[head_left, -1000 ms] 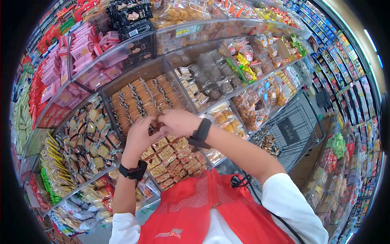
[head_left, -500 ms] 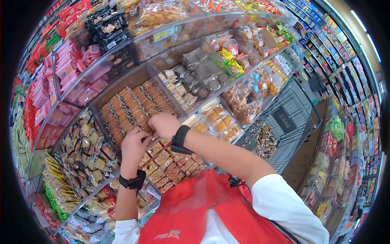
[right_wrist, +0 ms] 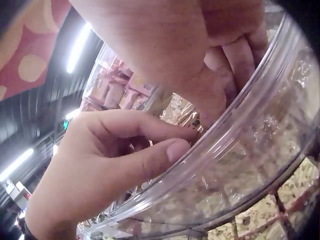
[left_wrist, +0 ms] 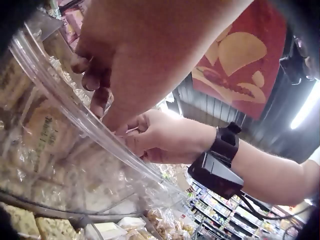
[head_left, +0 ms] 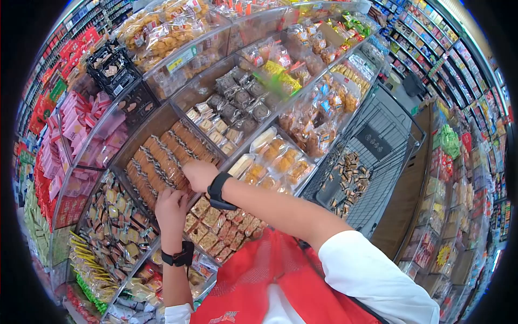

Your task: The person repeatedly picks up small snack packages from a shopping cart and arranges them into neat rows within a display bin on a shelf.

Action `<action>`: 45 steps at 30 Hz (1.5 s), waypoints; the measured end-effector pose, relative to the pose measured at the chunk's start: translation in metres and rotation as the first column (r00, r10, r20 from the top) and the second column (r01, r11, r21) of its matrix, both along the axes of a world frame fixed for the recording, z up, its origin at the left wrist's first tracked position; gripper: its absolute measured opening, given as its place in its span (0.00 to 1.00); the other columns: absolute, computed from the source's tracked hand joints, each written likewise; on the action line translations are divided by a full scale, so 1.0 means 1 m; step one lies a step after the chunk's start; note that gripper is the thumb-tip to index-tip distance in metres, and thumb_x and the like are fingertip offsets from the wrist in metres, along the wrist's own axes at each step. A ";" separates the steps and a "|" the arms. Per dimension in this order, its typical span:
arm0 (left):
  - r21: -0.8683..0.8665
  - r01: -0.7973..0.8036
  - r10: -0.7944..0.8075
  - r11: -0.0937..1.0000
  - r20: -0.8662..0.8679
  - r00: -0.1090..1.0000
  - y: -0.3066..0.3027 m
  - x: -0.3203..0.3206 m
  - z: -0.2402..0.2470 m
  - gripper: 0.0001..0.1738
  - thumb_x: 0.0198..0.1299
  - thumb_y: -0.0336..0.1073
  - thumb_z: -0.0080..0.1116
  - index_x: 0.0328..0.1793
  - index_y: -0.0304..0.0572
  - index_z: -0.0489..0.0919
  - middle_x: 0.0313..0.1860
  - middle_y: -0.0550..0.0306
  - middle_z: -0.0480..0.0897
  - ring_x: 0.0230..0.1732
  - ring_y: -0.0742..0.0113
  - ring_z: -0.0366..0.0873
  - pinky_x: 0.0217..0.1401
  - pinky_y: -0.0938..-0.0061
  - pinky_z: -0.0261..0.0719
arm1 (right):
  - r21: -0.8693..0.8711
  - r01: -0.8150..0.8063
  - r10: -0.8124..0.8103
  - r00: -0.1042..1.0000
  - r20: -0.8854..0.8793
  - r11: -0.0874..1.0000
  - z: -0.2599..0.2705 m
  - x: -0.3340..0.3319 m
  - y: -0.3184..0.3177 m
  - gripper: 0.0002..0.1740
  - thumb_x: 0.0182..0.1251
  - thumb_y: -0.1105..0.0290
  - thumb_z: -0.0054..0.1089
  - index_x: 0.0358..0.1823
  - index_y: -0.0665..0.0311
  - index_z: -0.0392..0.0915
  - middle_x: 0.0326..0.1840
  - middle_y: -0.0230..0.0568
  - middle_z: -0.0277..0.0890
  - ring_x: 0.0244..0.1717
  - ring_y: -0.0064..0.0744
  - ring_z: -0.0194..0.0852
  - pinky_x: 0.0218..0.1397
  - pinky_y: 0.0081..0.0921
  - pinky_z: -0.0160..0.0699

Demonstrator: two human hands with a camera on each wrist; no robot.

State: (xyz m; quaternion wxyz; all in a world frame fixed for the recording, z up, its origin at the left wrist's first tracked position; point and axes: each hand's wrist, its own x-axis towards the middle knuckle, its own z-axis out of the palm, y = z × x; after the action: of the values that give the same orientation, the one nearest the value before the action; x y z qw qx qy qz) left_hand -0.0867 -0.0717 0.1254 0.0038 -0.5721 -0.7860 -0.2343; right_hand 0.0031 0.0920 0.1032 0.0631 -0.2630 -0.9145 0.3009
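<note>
A clear-walled bin holds rows of brown biscuits in clear wrappers [head_left: 156, 156], with dark and white wrapper ends between the rows. My left hand [head_left: 171, 210] is at the bin's front left, fingers bent over the packets. In the right wrist view its index finger [right_wrist: 150, 127] and thumb [right_wrist: 167, 155] stand apart at the bin's clear rim [right_wrist: 215, 130]. Just right of it, my right hand [head_left: 200, 175] reaches over the same rim onto the packets. The right fingertips are hidden behind the rim, so I cannot tell whether they grip a packet.
Nut-topped squares [head_left: 216, 227] fill the bin in front. Small mixed packets [head_left: 116, 210] lie to the left, dark round packets [head_left: 245, 94] to the back right. A shopping cart [head_left: 372, 146] with small packets inside stands at the right. Pink packets [head_left: 81, 124] sit on a raised tier.
My hands, close together before, have come apart somewhat over the biscuit packets. The head view has shifted, so the bins and cart appear moved, with more of the cart's contents showing.
</note>
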 end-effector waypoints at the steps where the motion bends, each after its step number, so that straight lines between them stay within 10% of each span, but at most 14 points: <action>1: 0.015 0.005 -0.004 1.000 -0.029 1.000 0.000 0.002 0.002 0.05 0.61 0.30 0.68 0.41 0.38 0.86 0.41 0.49 0.81 0.47 0.44 0.80 0.50 0.56 0.79 | -0.024 -0.018 0.018 1.000 0.006 1.000 -0.005 -0.004 0.003 0.12 0.52 0.74 0.70 0.39 0.69 0.89 0.45 0.60 0.88 0.50 0.61 0.89 0.52 0.50 0.89; 9: 0.082 0.075 -0.068 0.994 -0.084 0.994 0.052 -0.008 0.012 0.15 0.65 0.31 0.64 0.58 0.40 0.81 0.58 0.46 0.83 0.59 0.42 0.80 0.63 0.53 0.77 | -0.149 0.001 -0.017 0.994 -0.105 0.989 -0.001 0.012 -0.002 0.10 0.58 0.67 0.73 0.36 0.66 0.90 0.41 0.59 0.88 0.46 0.56 0.89 0.50 0.47 0.88; 15: -0.342 0.158 -0.264 0.927 -0.291 0.919 0.107 -0.056 -0.015 0.29 0.77 0.48 0.51 0.78 0.42 0.74 0.79 0.43 0.73 0.84 0.36 0.59 0.85 0.48 0.57 | 0.041 -0.031 0.044 0.922 -0.384 0.999 0.041 0.128 0.001 0.12 0.68 0.63 0.69 0.43 0.64 0.86 0.44 0.50 0.85 0.49 0.49 0.85 0.54 0.45 0.83; 19: -0.586 0.139 -0.303 0.798 -0.191 0.934 0.111 -0.067 -0.007 0.31 0.78 0.49 0.48 0.79 0.41 0.72 0.80 0.44 0.71 0.85 0.37 0.57 0.87 0.48 0.54 | -0.706 -0.343 0.022 0.906 -0.422 0.619 0.068 0.312 0.035 0.18 0.79 0.61 0.64 0.59 0.67 0.82 0.51 0.39 0.87 0.50 0.28 0.86 0.56 0.29 0.84; 21: -0.565 0.153 -0.324 0.811 -0.216 0.921 0.106 -0.084 -0.021 0.31 0.78 0.49 0.48 0.80 0.40 0.72 0.81 0.44 0.70 0.85 0.38 0.56 0.87 0.49 0.52 | -0.852 -0.085 -0.345 0.890 -0.298 0.517 0.060 0.408 0.039 0.19 0.81 0.62 0.63 0.63 0.67 0.80 0.51 0.38 0.87 0.50 0.28 0.86 0.58 0.29 0.85; 24: -0.571 0.158 -0.301 0.805 -0.166 0.939 0.109 -0.090 -0.026 0.33 0.79 0.51 0.47 0.82 0.39 0.70 0.84 0.44 0.66 0.88 0.41 0.52 0.89 0.51 0.48 | -0.906 0.308 -0.919 0.352 -0.176 0.291 0.008 0.531 0.026 0.14 0.79 0.64 0.64 0.58 0.64 0.81 0.46 0.36 0.85 0.46 0.26 0.83 0.52 0.28 0.84; 27: -0.514 0.208 -0.270 0.832 -0.049 0.961 0.109 -0.086 -0.014 0.34 0.81 0.53 0.46 0.83 0.39 0.69 0.87 0.45 0.63 0.90 0.43 0.48 0.90 0.52 0.42 | -0.970 0.150 -0.949 -0.283 0.141 -0.189 -0.081 0.645 0.004 0.07 0.78 0.64 0.63 0.48 0.59 0.79 0.37 0.30 0.81 0.36 0.25 0.77 0.43 0.28 0.80; 28: -0.452 0.211 -0.241 0.867 -0.008 0.970 0.104 -0.077 -0.005 0.34 0.82 0.53 0.45 0.83 0.40 0.69 0.88 0.46 0.62 0.90 0.44 0.46 0.90 0.52 0.40 | -0.970 0.060 -0.928 -0.312 0.205 -0.235 -0.117 0.681 -0.008 0.06 0.77 0.65 0.63 0.46 0.58 0.78 0.36 0.30 0.80 0.35 0.25 0.77 0.42 0.29 0.80; 32: -0.569 0.260 -0.252 0.780 0.094 0.963 0.100 -0.011 0.014 0.33 0.84 0.53 0.42 0.85 0.40 0.67 0.89 0.46 0.60 0.91 0.45 0.45 0.91 0.51 0.34 | -0.962 -0.022 -0.930 -0.253 0.268 -0.271 -0.204 0.758 -0.022 0.08 0.75 0.66 0.64 0.49 0.59 0.77 0.38 0.31 0.81 0.37 0.27 0.79 0.41 0.30 0.81; 35: -0.536 0.088 -0.274 0.840 -0.278 0.921 0.088 -0.003 -0.008 0.31 0.83 0.50 0.44 0.85 0.42 0.67 0.87 0.43 0.63 0.88 0.41 0.54 0.90 0.47 0.41 | -0.923 0.088 -0.904 -0.254 0.344 -0.375 -0.203 0.756 0.013 0.09 0.75 0.66 0.64 0.51 0.60 0.77 0.42 0.33 0.82 0.40 0.30 0.81 0.40 0.30 0.83; 41: 0.034 0.325 -0.256 0.945 -0.540 0.802 0.160 0.192 0.031 0.24 0.77 0.39 0.58 0.71 0.29 0.78 0.60 0.31 0.84 0.55 0.42 0.84 0.61 0.53 0.81 | -0.835 0.463 -0.951 -0.063 0.304 -0.298 -0.341 0.812 0.121 0.06 0.71 0.71 0.62 0.46 0.63 0.79 0.35 0.39 0.82 0.33 0.30 0.82 0.40 0.30 0.86; 42: -0.061 0.208 -0.212 0.976 -0.470 0.857 0.166 0.218 0.032 0.29 0.79 0.44 0.57 0.77 0.31 0.73 0.77 0.31 0.74 0.74 0.38 0.74 0.74 0.47 0.74 | -0.650 0.683 -0.933 -0.140 0.331 -0.333 -0.336 0.810 0.140 0.08 0.68 0.70 0.63 0.44 0.65 0.80 0.30 0.41 0.82 0.29 0.42 0.85 0.41 0.36 0.88; 45: -0.183 0.285 -0.305 0.941 -0.096 0.947 0.211 0.263 -0.008 0.27 0.85 0.46 0.39 0.80 0.39 0.71 0.86 0.37 0.61 0.88 0.39 0.52 0.88 0.46 0.51 | -0.249 0.944 -0.910 -0.104 0.401 -0.218 -0.376 0.836 0.187 0.23 0.67 0.69 0.63 0.60 0.72 0.78 0.41 0.58 0.85 0.42 0.56 0.89 0.45 0.46 0.90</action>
State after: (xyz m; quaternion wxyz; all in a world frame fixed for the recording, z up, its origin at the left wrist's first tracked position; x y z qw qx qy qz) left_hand 0.1761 0.1393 0.1178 -0.0308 -0.6951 -0.7064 -0.1299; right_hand 0.8395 0.2790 -0.2724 0.1677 -0.8686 -0.3056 0.3521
